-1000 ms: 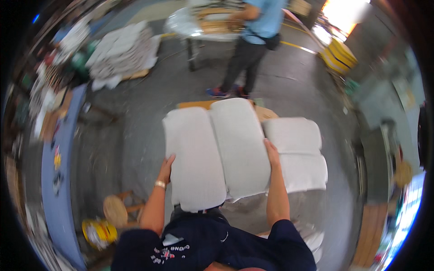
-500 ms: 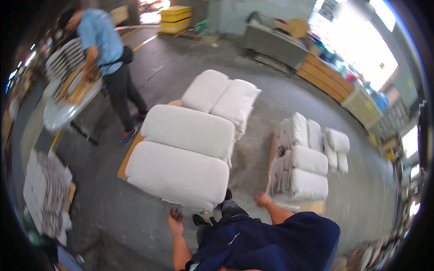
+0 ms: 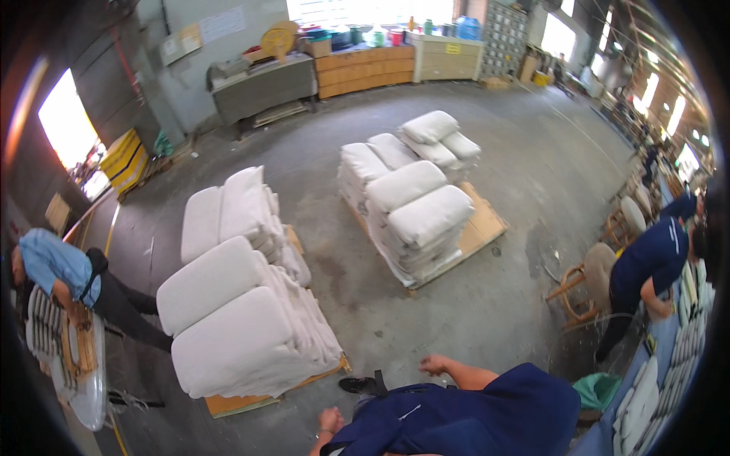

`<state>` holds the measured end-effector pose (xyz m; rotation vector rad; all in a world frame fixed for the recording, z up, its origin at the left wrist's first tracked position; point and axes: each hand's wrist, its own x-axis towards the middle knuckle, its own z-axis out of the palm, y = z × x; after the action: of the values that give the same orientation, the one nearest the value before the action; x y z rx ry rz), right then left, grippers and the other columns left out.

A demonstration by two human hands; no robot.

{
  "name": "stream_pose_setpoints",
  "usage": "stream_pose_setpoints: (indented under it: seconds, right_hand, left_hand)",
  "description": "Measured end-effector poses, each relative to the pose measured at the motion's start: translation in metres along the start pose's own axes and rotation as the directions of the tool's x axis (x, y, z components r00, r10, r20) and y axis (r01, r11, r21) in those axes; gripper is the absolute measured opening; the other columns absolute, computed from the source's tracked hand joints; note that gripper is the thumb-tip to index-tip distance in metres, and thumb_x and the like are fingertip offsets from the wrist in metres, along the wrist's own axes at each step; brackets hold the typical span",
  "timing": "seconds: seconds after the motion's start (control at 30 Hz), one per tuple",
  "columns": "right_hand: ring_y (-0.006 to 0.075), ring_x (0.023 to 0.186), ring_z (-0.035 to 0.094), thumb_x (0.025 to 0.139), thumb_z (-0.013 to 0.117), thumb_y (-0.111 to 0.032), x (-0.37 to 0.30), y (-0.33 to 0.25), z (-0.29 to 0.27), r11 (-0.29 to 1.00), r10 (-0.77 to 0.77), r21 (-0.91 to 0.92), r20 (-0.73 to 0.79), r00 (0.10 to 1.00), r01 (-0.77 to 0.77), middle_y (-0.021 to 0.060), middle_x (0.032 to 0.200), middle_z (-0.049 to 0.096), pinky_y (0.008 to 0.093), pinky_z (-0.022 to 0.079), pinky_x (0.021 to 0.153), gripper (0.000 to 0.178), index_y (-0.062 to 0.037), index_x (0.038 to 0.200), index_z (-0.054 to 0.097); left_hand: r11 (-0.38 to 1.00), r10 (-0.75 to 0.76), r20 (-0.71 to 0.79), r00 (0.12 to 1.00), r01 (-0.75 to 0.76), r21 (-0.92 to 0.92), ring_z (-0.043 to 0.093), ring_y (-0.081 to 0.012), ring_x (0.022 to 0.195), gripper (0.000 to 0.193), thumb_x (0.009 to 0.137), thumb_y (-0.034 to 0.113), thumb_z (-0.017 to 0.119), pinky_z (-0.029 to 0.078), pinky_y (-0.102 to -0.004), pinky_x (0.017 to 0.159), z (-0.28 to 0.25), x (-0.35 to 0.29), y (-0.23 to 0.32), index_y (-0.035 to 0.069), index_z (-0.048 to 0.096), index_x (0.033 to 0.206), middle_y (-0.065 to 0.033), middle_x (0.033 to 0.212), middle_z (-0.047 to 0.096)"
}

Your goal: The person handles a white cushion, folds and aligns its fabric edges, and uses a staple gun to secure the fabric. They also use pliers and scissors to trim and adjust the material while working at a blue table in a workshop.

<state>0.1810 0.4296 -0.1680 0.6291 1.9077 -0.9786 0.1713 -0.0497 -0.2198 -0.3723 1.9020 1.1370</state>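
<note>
- The left hand hangs at six o'clock, near pale cushion stacks at eight.
- The right hand is at five.
- Farther cushion piles stand at two.
- A blue-shirted co-worker bends at nine.

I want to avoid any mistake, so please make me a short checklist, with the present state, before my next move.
1. Left hand free: ok, no item seen in it.
2. Right hand free: ok, no item seen in it.
3. Nearest white cushion stack on a base: ok, brown board shows under its lower edge.
4. Side edges of that stack even: not ok, the layers on its right side look ragged.
5. Person in light-blue shirt standing apart from that stack: cannot tell, the stack hides the feet.
</note>
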Motion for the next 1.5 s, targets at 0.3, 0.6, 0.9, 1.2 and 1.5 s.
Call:
stream_pose_setpoints:
  seconds: [0.3,0.6,0.9,1.2,1.5]
  right_hand:
    - [0.0176,0.074,0.073,0.097,0.067,-0.029,-0.105,0.086,0.032,0.813,-0.265,0.395,-0.401,0.877,0.426,0.0106,0.105,0.074,0.0324,0.058,0.066,0.035,-0.0049,0.122,0.069]
    - [0.0181,0.066,0.072,0.093,0.066,-0.023,-0.216,0.379,0.136,0.537,0.553,0.840,-0.289,0.781,-0.070,0.0047,0.088,0.072,0.0341,0.059,0.057,0.023,-0.0072,0.109,0.071]
    - [0.0199,0.067,0.072,0.094,0.063,-0.018,-0.237,0.397,0.266,0.021,0.684,0.991,-0.109,0.722,0.131,0.0049,0.085,0.070,0.0355,0.058,0.056,0.019,-0.0095,0.110,0.068]
    - [0.0188,0.062,0.069,0.093,0.064,-0.021,-0.193,0.339,0.226,0.224,0.570,0.963,-0.255,0.781,0.151,0.0075,0.081,0.072,0.0371,0.053,0.052,0.017,-0.0090,0.103,0.070]
    - [0.0188,0.059,0.067,0.096,0.064,-0.021,-0.228,0.377,0.090,-0.002,0.898,0.828,-0.246,0.366,0.561,0.0073,0.085,0.073,0.0374,0.054,0.054,0.019,-0.0090,0.110,0.069]
  left_hand:
    - [0.896,0.203,-0.229,0.952,-0.275,-0.350,0.066,-0.0126,0.064,0.013,0.098,0.015,0.065,0.048,-0.0253,0.048,0.055,0.041,0.161,0.008,0.065,0.109,-0.0038,0.083,0.067]
    - [0.481,0.450,0.627,0.636,-0.764,0.429,0.075,-0.0237,0.084,0.036,0.094,0.033,0.071,0.058,-0.0381,0.083,0.339,-0.044,0.165,0.004,0.074,0.115,-0.0136,0.101,0.078]
    - [-0.375,0.479,0.561,-0.675,-0.735,-0.564,0.069,-0.0328,0.111,0.041,0.087,0.011,0.075,0.054,-0.0404,0.095,0.490,-0.446,0.548,0.011,0.072,0.128,-0.0168,0.126,0.071]
    - [-0.438,0.093,-0.123,-0.988,0.070,-0.896,0.073,-0.0230,0.096,0.040,0.087,0.028,0.075,0.057,-0.0439,0.088,0.520,-0.569,0.594,0.021,0.071,0.126,-0.0065,0.120,0.074]
    - [-0.286,-0.290,-0.259,-0.921,0.342,-0.895,0.073,-0.0220,0.091,0.052,0.089,0.028,0.073,0.060,-0.0392,0.080,0.580,-0.526,0.692,0.038,0.062,0.139,-0.0058,0.118,0.074]
